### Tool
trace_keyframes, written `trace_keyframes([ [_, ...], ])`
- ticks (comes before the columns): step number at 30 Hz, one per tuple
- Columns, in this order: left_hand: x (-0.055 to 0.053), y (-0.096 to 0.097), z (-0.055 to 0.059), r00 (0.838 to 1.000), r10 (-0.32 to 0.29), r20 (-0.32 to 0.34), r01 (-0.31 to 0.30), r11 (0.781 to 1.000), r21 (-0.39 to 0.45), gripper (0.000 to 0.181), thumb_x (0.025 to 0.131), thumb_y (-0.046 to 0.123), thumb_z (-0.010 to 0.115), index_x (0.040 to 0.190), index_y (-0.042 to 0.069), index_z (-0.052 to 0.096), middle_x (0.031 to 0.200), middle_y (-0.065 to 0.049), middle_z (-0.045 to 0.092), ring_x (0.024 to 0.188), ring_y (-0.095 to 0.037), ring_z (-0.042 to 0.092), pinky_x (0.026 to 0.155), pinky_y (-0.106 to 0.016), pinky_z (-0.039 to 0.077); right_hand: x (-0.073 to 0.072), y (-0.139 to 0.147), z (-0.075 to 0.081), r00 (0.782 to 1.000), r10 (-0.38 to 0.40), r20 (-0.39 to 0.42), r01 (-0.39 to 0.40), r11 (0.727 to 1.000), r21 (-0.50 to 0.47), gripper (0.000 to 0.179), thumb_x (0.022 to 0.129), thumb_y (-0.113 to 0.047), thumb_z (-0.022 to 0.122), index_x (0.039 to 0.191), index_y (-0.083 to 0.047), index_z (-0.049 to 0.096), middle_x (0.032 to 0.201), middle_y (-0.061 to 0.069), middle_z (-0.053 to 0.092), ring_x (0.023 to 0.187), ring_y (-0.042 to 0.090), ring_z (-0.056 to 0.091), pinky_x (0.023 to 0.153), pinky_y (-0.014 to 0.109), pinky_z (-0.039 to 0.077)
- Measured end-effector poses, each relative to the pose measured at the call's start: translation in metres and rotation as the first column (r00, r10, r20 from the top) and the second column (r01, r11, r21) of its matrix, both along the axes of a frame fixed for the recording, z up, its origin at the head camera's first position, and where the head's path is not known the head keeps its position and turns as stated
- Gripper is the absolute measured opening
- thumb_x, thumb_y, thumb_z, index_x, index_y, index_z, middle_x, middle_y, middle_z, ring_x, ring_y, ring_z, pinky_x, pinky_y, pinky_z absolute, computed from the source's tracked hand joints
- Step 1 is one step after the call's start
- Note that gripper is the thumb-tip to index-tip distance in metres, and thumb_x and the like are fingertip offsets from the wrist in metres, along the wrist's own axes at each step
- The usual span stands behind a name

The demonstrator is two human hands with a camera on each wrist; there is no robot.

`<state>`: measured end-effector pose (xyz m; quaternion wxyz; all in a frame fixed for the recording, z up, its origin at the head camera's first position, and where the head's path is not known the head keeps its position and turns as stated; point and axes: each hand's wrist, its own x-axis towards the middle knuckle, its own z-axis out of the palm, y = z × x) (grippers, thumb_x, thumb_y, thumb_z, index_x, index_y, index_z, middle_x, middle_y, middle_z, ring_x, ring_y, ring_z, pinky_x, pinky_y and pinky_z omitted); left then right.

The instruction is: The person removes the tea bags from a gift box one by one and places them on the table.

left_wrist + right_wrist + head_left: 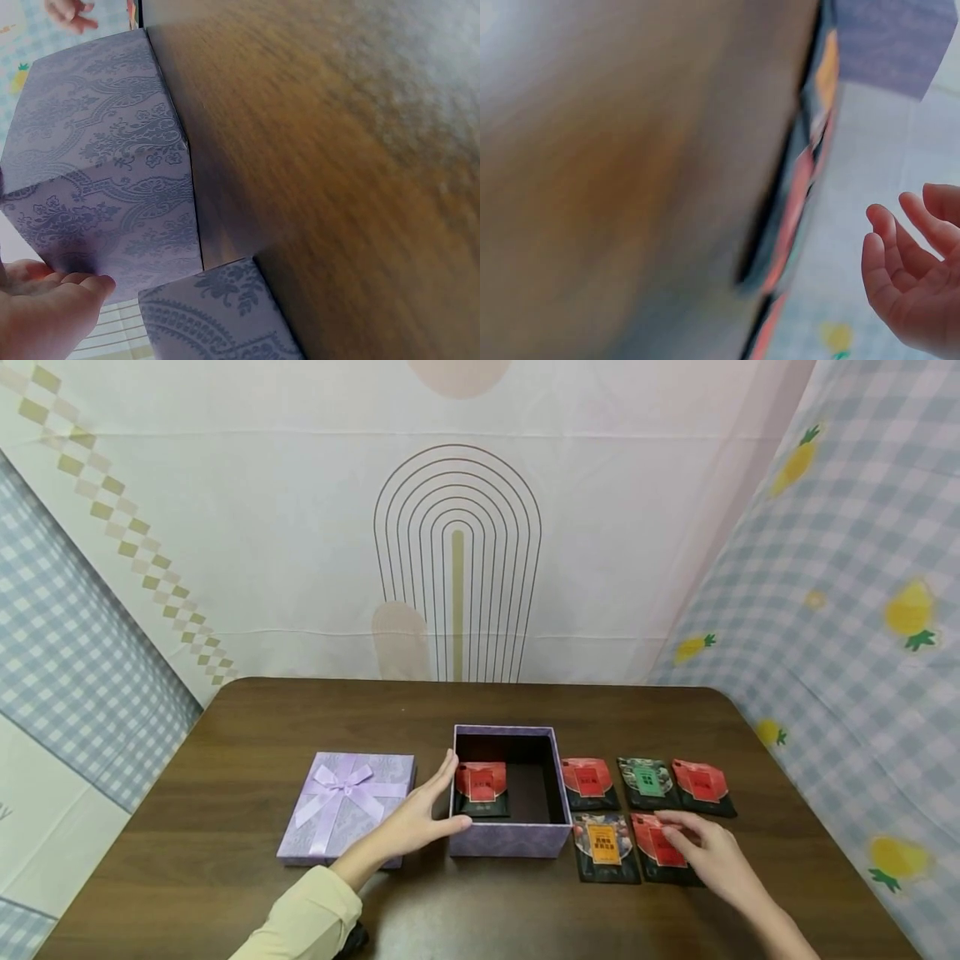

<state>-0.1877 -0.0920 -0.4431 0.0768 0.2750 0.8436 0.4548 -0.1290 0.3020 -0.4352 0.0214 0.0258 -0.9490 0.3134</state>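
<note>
My left hand [420,818] lies against the left side of an open purple patterned box [510,841], fingers along the wall and thumb near the front corner. The left wrist view shows those fingertips [90,283] at the box's side. Inside the box, at the left, stands a red and black packet [482,785]. My right hand [712,852] hovers over another red and black packet [660,843] at the front right, fingers loosely bent. In the right wrist view this hand [911,274] is raised above the packets with nothing between its fingers.
Right of the box lie more flat packets: an orange-labelled one [604,846], a green-labelled one [647,781], and red ones at back left [589,781] and back right [703,785]. A purple lid with a ribbon bow [341,797] sits left of the box on the brown table [225,777].
</note>
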Motion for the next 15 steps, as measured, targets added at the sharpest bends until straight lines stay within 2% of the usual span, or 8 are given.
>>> trace_keyframes([
  [5,0.000,-0.001,0.001,1.000,0.001,-0.004,-0.001,1.000,-0.005,0.087,0.083,0.029,0.066,0.146,0.003,0.011,0.151,-0.013,0.003,0.136,-0.032,0.015,0.107,-0.051,0.020,-0.014,-0.035,0.010,0.993,0.086,-0.080,-0.094,0.989,-0.115,0.027,0.092,-0.013,0.055,0.115,-0.003,0.061,0.110,0.015,0.063,0.093,0.023,0.061,0.072,0.034,0.052],
  [10,0.000,0.000,0.001,1.000,-0.013,0.007,0.013,1.000,-0.006,0.087,0.084,0.029,0.065,0.145,0.002,0.010,0.151,-0.012,0.001,0.136,-0.032,0.014,0.107,-0.052,0.019,-0.026,-0.068,0.016,0.978,0.153,-0.139,-0.181,0.960,-0.214,0.025,0.090,-0.009,0.056,0.113,-0.002,0.062,0.108,0.014,0.064,0.078,0.005,0.059,0.063,0.024,0.049],
  [12,-0.001,0.000,0.001,1.000,-0.014,0.006,0.014,1.000,-0.004,0.086,0.084,0.029,0.065,0.145,0.001,0.011,0.151,-0.013,0.001,0.136,-0.032,0.013,0.107,-0.052,0.018,-0.030,-0.081,0.018,0.973,0.172,-0.155,-0.204,0.953,-0.225,0.025,0.091,-0.012,0.056,0.113,-0.003,0.063,0.107,0.012,0.065,0.081,0.006,0.060,0.065,0.024,0.049],
  [15,0.000,0.000,0.000,1.000,-0.013,0.004,0.013,1.000,0.000,0.087,0.084,0.028,0.065,0.145,0.000,0.011,0.151,-0.013,0.002,0.136,-0.032,0.013,0.107,-0.052,0.018,-0.036,-0.096,0.020,0.965,0.204,-0.167,-0.240,0.943,-0.232,0.026,0.091,-0.015,0.055,0.113,-0.004,0.063,0.109,0.009,0.065,0.091,0.015,0.062,0.075,0.028,0.051],
])
